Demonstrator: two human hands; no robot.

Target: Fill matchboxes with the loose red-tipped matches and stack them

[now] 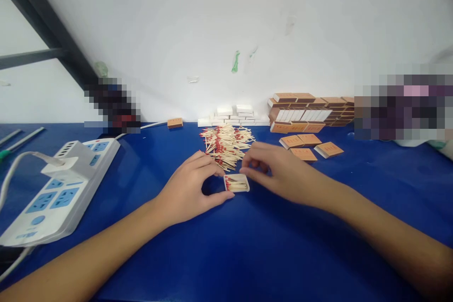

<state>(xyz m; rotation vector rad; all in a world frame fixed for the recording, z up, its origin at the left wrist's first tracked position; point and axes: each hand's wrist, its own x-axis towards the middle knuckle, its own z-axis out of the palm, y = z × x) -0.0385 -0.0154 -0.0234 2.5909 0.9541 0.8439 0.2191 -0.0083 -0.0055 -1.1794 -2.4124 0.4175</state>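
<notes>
Seemingly, the bench (pixel 219 255) hosts a filling step. The right hand (pixel 279 167), near-right of the match heap (pixel 226 146), has an unreadable grip; the left hand (pixel 191 186), near-left, pinches the tray (pixel 244 190) in front. Next likely calls for squaring its matches (pixel 236 185).

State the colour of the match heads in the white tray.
The match heads are red, shown in the head view.

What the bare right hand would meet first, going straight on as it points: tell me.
Most likely, the right hand would meet the loose pile of red-headed wooden matches; depth is unclear, so it might brush the small white rectangular tray first.
</notes>
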